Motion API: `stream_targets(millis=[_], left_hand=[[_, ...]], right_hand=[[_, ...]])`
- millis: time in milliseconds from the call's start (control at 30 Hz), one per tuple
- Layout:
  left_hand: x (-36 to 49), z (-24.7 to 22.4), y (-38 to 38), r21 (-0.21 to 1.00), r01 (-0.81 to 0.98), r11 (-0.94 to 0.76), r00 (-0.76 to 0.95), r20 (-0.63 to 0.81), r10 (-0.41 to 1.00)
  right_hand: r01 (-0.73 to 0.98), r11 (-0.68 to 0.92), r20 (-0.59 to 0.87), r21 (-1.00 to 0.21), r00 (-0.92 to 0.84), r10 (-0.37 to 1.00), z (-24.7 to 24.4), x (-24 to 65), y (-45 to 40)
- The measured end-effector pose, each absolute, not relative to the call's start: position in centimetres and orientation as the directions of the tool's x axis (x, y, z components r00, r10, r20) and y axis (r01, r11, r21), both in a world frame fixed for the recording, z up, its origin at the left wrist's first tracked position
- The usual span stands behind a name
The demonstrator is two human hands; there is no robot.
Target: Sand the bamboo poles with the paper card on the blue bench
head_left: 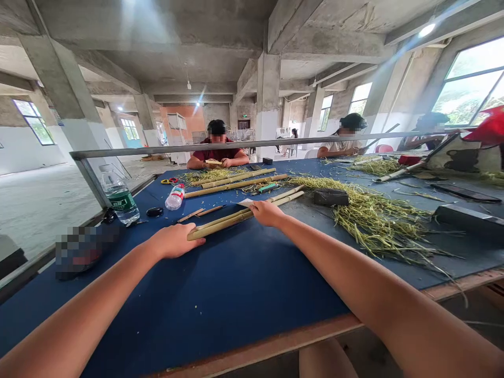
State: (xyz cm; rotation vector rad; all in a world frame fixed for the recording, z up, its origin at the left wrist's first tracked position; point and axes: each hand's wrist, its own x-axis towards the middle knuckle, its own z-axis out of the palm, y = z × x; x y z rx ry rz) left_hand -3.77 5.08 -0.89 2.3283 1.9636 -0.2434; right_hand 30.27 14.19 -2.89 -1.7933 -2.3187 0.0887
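Two bamboo poles [225,222] lie side by side in front of me, slanting away to the right. My left hand [178,240] is closed around their near left end, with fingertips showing beneath. Farther along, my right hand [268,213] is closed just above the poles. A flat, pale, blade-like piece [244,202] juts out from its fingers to the left; its handle, if any, is hidden. Beyond the hands, more bamboo poles [236,186] rest on the blue table [236,294]. Thin sticks [210,210] lie close behind the held poles.
Green-yellow shavings [374,215] are heaped at right beside a dark block [331,197]. Water bottles [120,197] [175,197] stand and lie at left. A metal rail [255,143] crosses above the far side. Co-workers [218,152] sit beyond; a long box [468,218] lies right.
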Motion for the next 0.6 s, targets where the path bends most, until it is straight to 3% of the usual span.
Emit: stream_targets(millis=[200, 600], left_hand=[[-3.7, -0.9, 5.0, -0.025, 0.987, -0.159, 0.152, -0.172, 0.973], [-3.8, -0.9, 5.0, -0.029, 0.983, -0.18, 0.172, -0.18, 0.969]], right_hand=[[0.965, 0.207, 0.134, -0.159, -0.187, 0.973, -2.9, 31.6, 15.3], [0.903, 0.38, 0.148, -0.201, -0.356, 0.923, -3.3, 28.8, 13.3]])
